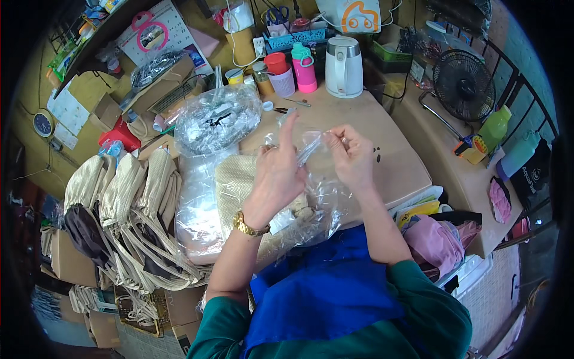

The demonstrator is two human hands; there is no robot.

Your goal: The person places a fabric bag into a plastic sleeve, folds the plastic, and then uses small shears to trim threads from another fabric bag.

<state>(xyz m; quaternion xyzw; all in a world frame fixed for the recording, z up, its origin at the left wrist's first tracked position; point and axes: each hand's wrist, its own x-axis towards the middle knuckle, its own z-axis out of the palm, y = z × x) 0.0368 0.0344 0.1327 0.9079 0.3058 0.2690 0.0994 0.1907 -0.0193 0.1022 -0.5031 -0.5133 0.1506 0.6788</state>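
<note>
A cream woven bag (235,179) lies in front of me, partly inside or under a clear plastic bag (332,197). My left hand (280,172), with a gold watch at the wrist, is over the woven bag; its index finger points up and its other fingers close on the gathered clear plastic. My right hand (352,155) pinches the other end of the gathered plastic between thumb and fingers. The plastic is stretched between both hands. Flat clear plastic sheets or bags (197,224) lie under and to the left of the woven bag.
Several cream woven bags with straps (121,193) are stacked at the left. Behind stand a clear bag of dark-and-silver items (217,119), a pink bottle (305,72) and a white electric kettle (344,67). A black fan (464,85) stands at the right.
</note>
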